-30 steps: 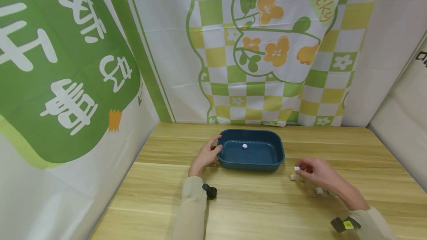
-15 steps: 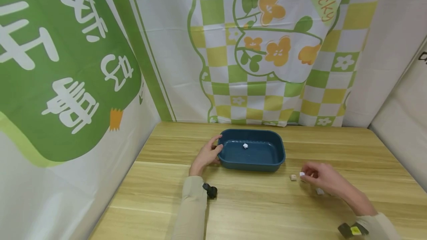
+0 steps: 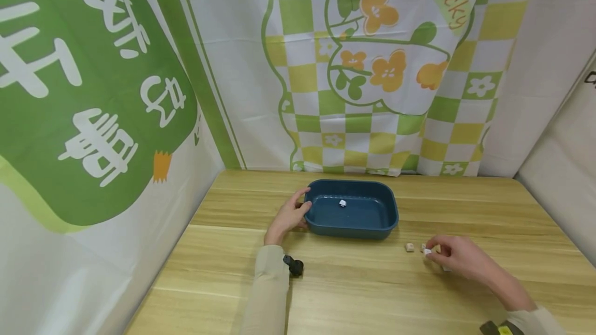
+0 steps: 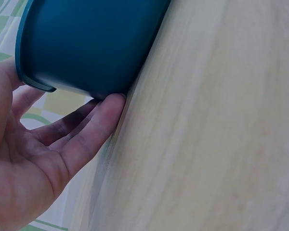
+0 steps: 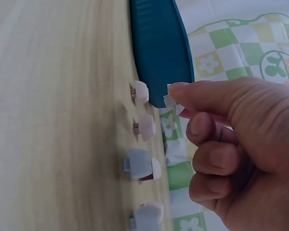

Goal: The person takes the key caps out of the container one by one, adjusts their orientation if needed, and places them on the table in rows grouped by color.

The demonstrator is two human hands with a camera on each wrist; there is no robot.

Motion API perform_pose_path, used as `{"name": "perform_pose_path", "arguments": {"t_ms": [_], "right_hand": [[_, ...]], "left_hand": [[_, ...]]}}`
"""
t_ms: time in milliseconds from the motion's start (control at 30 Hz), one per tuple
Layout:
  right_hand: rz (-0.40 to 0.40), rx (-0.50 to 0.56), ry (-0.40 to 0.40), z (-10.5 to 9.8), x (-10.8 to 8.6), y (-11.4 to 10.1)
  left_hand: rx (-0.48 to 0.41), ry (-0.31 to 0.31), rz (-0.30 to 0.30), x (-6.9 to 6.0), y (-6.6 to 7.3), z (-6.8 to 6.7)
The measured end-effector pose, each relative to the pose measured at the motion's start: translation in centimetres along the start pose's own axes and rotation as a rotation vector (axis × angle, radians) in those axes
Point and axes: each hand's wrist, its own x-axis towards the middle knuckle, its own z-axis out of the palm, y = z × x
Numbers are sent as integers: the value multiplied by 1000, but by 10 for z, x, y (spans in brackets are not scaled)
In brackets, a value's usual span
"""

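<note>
A dark blue rectangular plastic basin (image 3: pixel 351 232) stands on the table, with one white keycap (image 3: pixel 342 203) lying inside. My left hand (image 3: pixel 287 220) holds the basin at its left end, thumb at the rim and fingers against the outer wall (image 4: pixel 86 43). My right hand (image 3: pixel 463 258) pinches a white keycap (image 5: pixel 172 102) between thumb and index finger, just above the table, right of the basin. Below it on the table are several keycaps; a beige keycap (image 3: pixel 409 247) is nearest the basin. Grey keycaps (image 5: pixel 140 163) lie further along, partly hidden by my hand in the head view.
The wood-grain table (image 3: pixel 354 293) reaches back to a green-and-white patterned curtain (image 3: pixel 363 133). Another printed cloth (image 3: pixel 93 118) hangs along the left side, and a pale cloth (image 3: pixel 563 169) along the right.
My right hand has moved right and nearer to me, still pinching the white keycap, and another keycap beside its fingertips has come into view. The left hand and basin look unmoved.
</note>
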Motion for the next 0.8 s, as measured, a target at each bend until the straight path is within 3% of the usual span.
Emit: {"name": "perform_pose_path", "arguments": {"t_ms": [800], "right_hand": [[42,-56,-10,18,-10,5]], "left_hand": [[14,2,-2,2,-2,0]]}}
